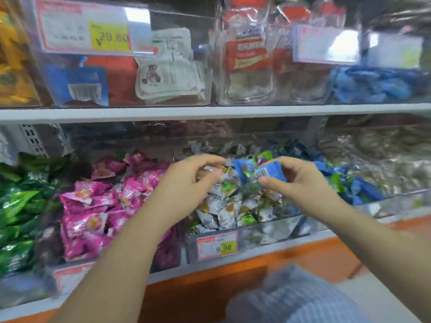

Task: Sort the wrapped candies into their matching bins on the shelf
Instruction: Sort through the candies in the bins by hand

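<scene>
Across the whole view ran a shelf point(210, 113) with white boards and an orange base. On its upper board stood clear boxes point(121, 89) of packets, blurred by glare. On the lower board a row of clear bins point(268, 231) held wrapped candies. The green pile point(21, 206) lay at far left and the pink pile point(93, 206) next to it. The white pile point(233, 206) was in the middle, with the blue pile point(354, 183) to its right. A silvery pile point(384, 159) at far right was too smeared to read. Striped cloth point(303, 299) filled the bottom edge, blurred.

Two bare forearms reached up from below, and both hands hung over the middle bin. The left hand point(186, 180) had its fingers curled, with thumb and forefinger pinched on a white candy point(217, 170). The right hand point(296, 183) gripped a blue candy point(263, 171) between thumb and fingertips, barcode toward the camera. That candy was held above the white pile, just left of the blue pile. The two candies sat very close, but I could not tell whether they touched.

A big tag point(86, 29) on an upper box read 29.80. A small tag point(217, 245) hung on the middle bin's front wall.
</scene>
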